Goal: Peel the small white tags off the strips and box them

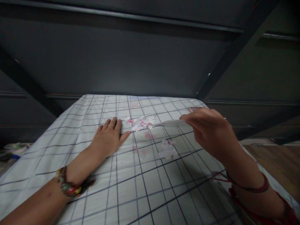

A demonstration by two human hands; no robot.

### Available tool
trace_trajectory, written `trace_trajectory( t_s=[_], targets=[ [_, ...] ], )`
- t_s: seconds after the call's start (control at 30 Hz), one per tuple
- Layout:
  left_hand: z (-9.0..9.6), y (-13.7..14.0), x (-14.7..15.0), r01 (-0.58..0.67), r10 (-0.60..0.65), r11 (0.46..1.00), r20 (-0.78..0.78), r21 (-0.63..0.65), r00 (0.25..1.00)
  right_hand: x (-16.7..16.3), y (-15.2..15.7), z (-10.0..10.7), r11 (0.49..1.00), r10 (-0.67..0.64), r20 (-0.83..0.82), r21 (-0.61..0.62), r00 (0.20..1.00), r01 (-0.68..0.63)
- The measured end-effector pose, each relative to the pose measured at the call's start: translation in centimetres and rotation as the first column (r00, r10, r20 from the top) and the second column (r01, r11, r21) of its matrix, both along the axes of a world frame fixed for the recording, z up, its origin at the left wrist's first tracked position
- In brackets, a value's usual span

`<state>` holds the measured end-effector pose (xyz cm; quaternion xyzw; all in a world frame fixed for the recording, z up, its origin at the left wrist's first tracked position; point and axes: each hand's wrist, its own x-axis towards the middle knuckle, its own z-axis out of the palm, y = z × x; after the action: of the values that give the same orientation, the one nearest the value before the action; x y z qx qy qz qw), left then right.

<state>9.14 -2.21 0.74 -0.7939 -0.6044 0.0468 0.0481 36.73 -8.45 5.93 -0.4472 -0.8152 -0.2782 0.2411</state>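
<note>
My left hand [108, 137] lies flat on the white checked cloth [93, 193], fingers spread, with a ring on one finger. Just right of its fingertips is a pile of torn white paper scraps [142, 122] marked with pink. A second small heap of paper scraps [168, 149] sits nearer to me. My right hand [208, 129] is raised over the right side of the cloth, its fingers pinched on a thin white strip [172, 122] that looks like paper and reaches left toward the far pile. Its edges are blurred.
A flat, dark-faced object with a pinkish edge [195, 109] shows partly behind my right hand. Pink stains [149, 135] mark the cloth. A dark grey panel wall [131, 59] stands behind the table. Assorted items [17, 148] lie low at the left; wooden floor [276, 159] shows at right.
</note>
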Motion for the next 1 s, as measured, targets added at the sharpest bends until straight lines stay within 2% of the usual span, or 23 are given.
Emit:
trace_trajectory(
  t_s=[0.2,0.3,0.5,0.73,1.0],
  targets=[
    [-0.1,0.0,-0.2,0.005,-0.005,1.0,0.001,0.004,1.0,-0.4,0.0,-0.1,0.999,0.049,-0.005,-0.01,0.999,-0.05],
    [-0.2,0.1,-0.2,0.013,-0.012,1.0,-0.011,0.019,1.0,-0.4,-0.1,0.0,1.0,0.016,0.002,-0.007,1.0,-0.016],
    [-0.1,0.0,-0.1,0.003,-0.003,1.0,0.012,-0.001,1.0,0.2,0.1,-0.2,0.995,-0.043,0.016,-0.088,0.999,0.045],
    [0.0,0.0,-0.1,0.006,-0.006,1.0,0.017,0.01,1.0,0.9,0.1,-0.1,0.994,-0.087,0.022,-0.06,0.996,0.088],
    [-0.3,0.1,-0.2,0.02,-0.02,1.0,0.0,0.02,1.0,2.0,-0.3,1.2,0.987,-0.138,0.004,-0.082,0.99,0.138]
  ],
)
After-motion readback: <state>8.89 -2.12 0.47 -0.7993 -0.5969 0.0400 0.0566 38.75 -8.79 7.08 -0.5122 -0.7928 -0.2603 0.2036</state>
